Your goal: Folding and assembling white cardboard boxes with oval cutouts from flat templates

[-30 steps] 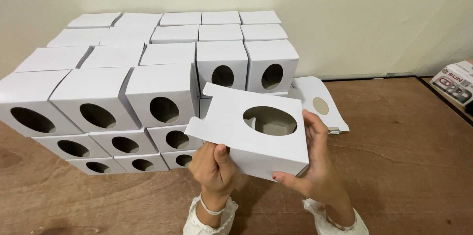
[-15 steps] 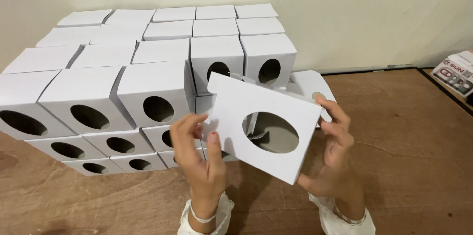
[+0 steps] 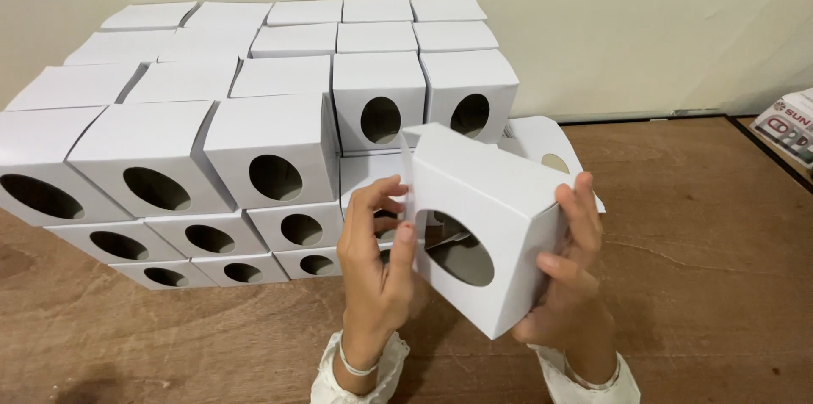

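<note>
A stack of boxes (image 3: pixel 212 150), white with oval holes in their fronts, fills the left and back of the wooden table (image 3: pixel 703 235). In front of it, the white box (image 3: pixel 487 218) is held tilted above the table between both hands, its oval hole facing the camera. The left hand (image 3: pixel 377 264) rises upright from its cuff, fingers curled, pinching the box's left edge flap. The right hand (image 3: pixel 572 273) cups the box's right side, fingers spread flat against it.
</note>
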